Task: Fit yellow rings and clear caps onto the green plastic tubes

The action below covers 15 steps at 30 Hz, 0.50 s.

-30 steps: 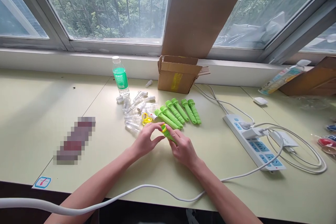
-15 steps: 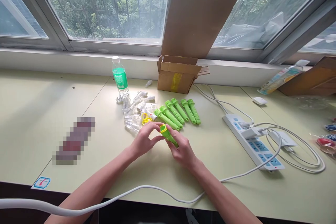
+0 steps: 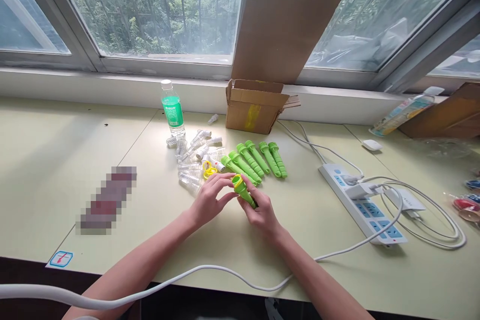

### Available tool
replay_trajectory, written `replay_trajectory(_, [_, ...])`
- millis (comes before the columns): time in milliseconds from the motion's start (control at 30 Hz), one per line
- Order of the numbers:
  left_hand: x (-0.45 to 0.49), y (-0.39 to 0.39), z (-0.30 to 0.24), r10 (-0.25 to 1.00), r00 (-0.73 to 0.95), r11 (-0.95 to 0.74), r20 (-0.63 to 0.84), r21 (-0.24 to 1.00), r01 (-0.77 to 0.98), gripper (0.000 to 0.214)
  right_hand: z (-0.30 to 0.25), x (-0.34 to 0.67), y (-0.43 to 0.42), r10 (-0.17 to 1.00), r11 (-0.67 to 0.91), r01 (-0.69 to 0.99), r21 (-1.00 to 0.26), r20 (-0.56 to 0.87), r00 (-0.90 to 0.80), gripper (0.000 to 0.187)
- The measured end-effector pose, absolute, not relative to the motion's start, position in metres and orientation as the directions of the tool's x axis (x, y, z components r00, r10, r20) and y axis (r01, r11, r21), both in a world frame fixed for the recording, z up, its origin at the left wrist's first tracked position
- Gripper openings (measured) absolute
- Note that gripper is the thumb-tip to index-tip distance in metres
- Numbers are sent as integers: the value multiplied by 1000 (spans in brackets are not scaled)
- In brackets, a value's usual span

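Your right hand is clamped on a green tube, its fingers and thumb wrapped along the body. The tube is held tilted, above the front part of the worktop, with its open mouth directed up and toward your left. A yellow ring sits around the rim of this mouth. Your left hand is closed on the mouth end of the same tube: the forefinger rests at the ring and the thumb bears on the side just below. The two hands stand near each other, with the tube between them.

Directly beyond your hands, six green handles lie side by side on the worktop, threaded ends pointing away from you. Just left of this row, loose yellow rings lie in a small heap, beside a cluster of clear plastic tubes, some with white ends. An upright bottle with a green label stands behind the cluster. An open cardboard box is placed near the windowsill. To your right, a power strip carries plugged-in adapters; a white cable crosses the near edge.
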<state>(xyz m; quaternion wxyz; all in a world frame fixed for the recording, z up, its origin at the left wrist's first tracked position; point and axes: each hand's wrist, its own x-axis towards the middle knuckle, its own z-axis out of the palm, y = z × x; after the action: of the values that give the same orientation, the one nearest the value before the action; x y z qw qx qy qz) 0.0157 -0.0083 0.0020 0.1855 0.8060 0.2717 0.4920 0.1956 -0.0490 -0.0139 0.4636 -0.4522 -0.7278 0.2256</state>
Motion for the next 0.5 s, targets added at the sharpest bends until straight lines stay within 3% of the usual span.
replay_trajectory(333, [16,-11,5,623,326,-782,711,577,237,22,-12,195,-49,851,518,433,-738,494,-176,62])
replay_trajectory(500, [16,-12,5,658,316,-752,683,616,234,22,-9,196,-48,825,564,390,-728,516,-231,54])
